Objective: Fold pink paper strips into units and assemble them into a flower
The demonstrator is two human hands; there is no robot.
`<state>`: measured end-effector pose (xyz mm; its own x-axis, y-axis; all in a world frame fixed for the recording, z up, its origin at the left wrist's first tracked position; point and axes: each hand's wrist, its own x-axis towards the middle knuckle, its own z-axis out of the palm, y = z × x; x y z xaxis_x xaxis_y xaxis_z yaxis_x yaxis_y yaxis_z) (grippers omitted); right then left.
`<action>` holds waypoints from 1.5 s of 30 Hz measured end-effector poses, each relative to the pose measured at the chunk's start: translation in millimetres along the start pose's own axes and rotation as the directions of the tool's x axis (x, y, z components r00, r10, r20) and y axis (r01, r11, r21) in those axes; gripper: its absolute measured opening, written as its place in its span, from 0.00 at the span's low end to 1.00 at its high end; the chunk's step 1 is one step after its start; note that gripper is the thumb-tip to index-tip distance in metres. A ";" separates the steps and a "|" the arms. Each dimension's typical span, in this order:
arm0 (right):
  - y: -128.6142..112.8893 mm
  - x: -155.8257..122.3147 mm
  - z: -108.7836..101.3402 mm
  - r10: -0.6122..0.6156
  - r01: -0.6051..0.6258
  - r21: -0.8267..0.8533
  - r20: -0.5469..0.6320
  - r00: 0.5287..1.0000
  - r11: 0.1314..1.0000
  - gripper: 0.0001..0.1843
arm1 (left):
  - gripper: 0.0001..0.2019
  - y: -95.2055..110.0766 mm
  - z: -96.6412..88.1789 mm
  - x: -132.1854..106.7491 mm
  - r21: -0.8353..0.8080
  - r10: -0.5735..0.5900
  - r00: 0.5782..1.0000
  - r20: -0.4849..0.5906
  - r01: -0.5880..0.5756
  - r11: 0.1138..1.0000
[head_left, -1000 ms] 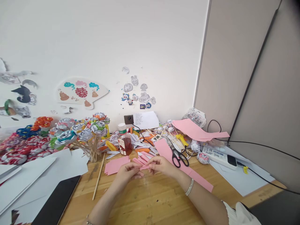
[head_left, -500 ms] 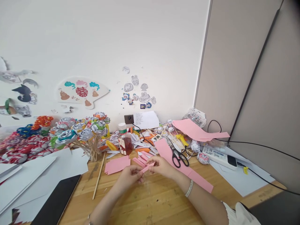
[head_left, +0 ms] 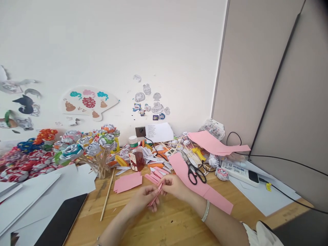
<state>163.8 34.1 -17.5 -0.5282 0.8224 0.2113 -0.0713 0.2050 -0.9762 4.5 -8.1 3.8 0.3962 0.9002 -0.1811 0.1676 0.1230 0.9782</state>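
Both hands meet over the wooden table (head_left: pixel 169 225) and pinch one narrow folded pink paper strip (head_left: pixel 156 194). My left hand (head_left: pixel 142 199) grips its lower end with fingers curled. My right hand (head_left: pixel 174 186), a silver bracelet on its wrist, holds the upper end. The strip now slants steeply. Just behind the hands lie several folded pink pieces (head_left: pixel 155 176) and a small stack of pink squares (head_left: pixel 127 182).
Black scissors (head_left: pixel 193 170) rest on a long pink sheet (head_left: pixel 215 198) to the right. A wooden skewer (head_left: pixel 107 194), a glue bottle (head_left: pixel 135 153), paper flowers on sticks (head_left: pixel 92 148), white sheets and a black tablet (head_left: pixel 58 222) fill the left. Remote and cables sit at right.
The pink strip has turned from nearly level to a steep slant. Both hands slid slightly toward me while keeping their grip on it.
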 end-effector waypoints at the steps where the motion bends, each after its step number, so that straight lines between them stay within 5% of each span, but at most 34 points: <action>1: 0.0 -0.2 2.0 0.011 -0.011 0.011 -0.011 1.000 1.000 0.04 | 0.21 -1.1 -0.3 1.0 0.001 0.003 1.000 0.011 -0.003 1.000; 7: -3.5 -1.2 3.3 0.025 -0.029 0.116 0.040 0.999 0.993 0.08 | 0.22 -4.3 -1.8 6.8 0.044 0.056 0.996 -0.074 -0.052 0.998; 12: 1.7 -0.4 2.7 -0.013 0.013 0.024 -0.003 1.000 1.000 0.15 | 0.23 -7.2 1.4 10.6 0.094 0.097 0.980 -0.172 -0.082 0.992; 16: 7.9 2.4 -0.6 0.007 -0.008 -0.023 -0.072 0.997 1.000 0.15 | 0.22 -8.4 1.4 10.3 0.131 0.132 0.977 -0.168 -0.111 0.985; 20: 10.4 3.5 -6.4 0.081 -0.081 -0.044 0.001 0.997 0.996 0.17 | 0.22 -9.3 0.6 9.8 0.171 0.146 0.978 -0.150 -0.120 0.978; 28: 9.1 0.7 -0.8 0.002 -0.002 -0.105 0.002 1.000 0.995 0.16 | 0.21 -14.7 3.7 10.7 0.185 0.148 0.982 -0.117 -0.124 0.975; 45: -4.0 -3.0 0.1 -0.036 0.031 0.058 0.072 0.997 0.998 0.21 | 0.18 -1.6 3.4 4.7 0.281 0.236 0.954 -0.187 -0.178 0.943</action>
<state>165.5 30.7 -14.2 -0.5848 0.7744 0.2417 -0.1371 0.1993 -0.9703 9.2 -5.5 1.1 0.2489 0.9655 0.0772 0.3410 -0.1619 0.9260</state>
